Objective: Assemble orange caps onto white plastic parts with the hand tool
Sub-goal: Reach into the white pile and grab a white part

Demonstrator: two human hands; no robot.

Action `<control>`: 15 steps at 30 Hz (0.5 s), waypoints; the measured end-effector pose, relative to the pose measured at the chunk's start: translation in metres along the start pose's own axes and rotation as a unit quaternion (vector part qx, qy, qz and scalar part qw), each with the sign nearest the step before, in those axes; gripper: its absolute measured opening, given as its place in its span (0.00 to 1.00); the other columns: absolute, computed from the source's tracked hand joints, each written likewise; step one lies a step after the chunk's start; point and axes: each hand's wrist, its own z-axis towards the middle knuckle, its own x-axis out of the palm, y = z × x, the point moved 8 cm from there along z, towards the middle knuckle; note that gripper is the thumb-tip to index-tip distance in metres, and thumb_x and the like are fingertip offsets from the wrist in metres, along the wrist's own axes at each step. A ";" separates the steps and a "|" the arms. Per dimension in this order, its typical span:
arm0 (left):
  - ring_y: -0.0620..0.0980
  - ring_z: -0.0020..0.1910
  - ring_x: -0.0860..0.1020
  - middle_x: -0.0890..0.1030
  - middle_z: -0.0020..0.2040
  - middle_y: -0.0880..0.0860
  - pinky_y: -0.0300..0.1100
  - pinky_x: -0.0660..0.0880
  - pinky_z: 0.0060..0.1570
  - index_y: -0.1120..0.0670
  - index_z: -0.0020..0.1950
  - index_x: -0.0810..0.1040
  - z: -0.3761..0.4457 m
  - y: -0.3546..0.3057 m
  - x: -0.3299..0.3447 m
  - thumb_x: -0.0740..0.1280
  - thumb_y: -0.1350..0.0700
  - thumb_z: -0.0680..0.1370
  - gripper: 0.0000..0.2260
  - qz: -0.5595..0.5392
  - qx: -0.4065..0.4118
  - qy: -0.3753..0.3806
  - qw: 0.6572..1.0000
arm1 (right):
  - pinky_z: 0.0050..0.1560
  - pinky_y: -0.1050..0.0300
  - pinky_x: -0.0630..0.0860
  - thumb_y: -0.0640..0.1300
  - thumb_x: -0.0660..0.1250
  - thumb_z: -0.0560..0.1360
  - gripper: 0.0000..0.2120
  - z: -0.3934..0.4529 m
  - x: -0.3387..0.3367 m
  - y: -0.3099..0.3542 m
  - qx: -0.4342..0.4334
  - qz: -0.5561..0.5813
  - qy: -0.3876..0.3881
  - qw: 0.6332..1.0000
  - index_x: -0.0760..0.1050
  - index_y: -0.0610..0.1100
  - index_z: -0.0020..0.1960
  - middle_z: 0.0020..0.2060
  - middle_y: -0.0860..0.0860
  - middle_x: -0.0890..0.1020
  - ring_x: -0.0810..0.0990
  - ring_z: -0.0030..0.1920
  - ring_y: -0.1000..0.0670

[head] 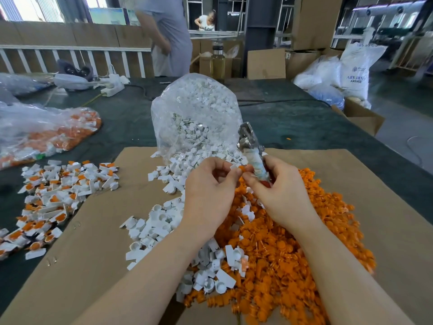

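My left hand point(209, 184) pinches a small white plastic part with an orange cap point(239, 169) at its fingertips. My right hand point(281, 191) grips the wrapped handle of the metal hand tool point(248, 146), whose jaws point up and away, and its thumb and forefinger touch the cap. Both hands hover over a heap of loose orange caps point(293, 242) and a heap of loose white parts point(152, 228) on a cardboard sheet point(89, 254).
A clear bag of white parts point(196, 113) stands open behind my hands. Finished white-and-orange pieces point(54, 195) lie at the left, with a bag of more point(46, 132) behind. A person stands beyond the dark green table point(293, 127). Cartons and sacks sit at the right.
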 end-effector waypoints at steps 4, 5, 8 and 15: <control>0.38 0.29 0.77 0.82 0.32 0.47 0.29 0.71 0.29 0.48 0.41 0.78 -0.001 -0.002 0.000 0.73 0.53 0.75 0.06 0.008 0.010 -0.001 1.000 | 0.36 0.60 0.74 0.45 0.71 0.75 0.04 -0.001 0.000 0.002 -0.007 -0.008 0.000 1.000 0.78 0.45 0.47 0.36 0.54 0.80 0.78 0.37 0.55; 0.38 0.29 0.77 0.82 0.32 0.47 0.29 0.70 0.29 0.48 0.41 0.78 -0.001 -0.002 0.000 0.73 0.53 0.75 0.06 0.009 0.013 0.001 1.000 | 0.36 0.57 0.75 0.45 0.71 0.75 0.05 -0.001 0.000 0.003 -0.008 -0.011 0.001 1.000 0.78 0.45 0.47 0.36 0.54 0.80 0.78 0.37 0.54; 0.38 0.29 0.76 0.81 0.32 0.47 0.30 0.70 0.30 0.48 0.41 0.78 -0.001 -0.003 0.000 0.73 0.53 0.76 0.06 0.016 0.020 0.002 1.000 | 0.38 0.48 0.77 0.46 0.70 0.75 0.05 -0.001 0.000 0.004 -0.010 -0.017 0.006 1.000 0.78 0.44 0.47 0.36 0.52 0.80 0.78 0.37 0.52; 0.48 0.40 0.84 0.83 0.34 0.46 0.45 0.79 0.43 0.51 0.43 0.77 0.003 0.006 -0.006 0.70 0.57 0.78 0.05 -0.110 -0.027 -0.006 0.994 | 0.45 0.44 0.77 0.47 0.71 0.74 0.07 -0.002 0.003 -0.007 0.028 0.006 0.105 0.994 0.78 0.46 0.49 0.40 0.51 0.81 0.79 0.40 0.52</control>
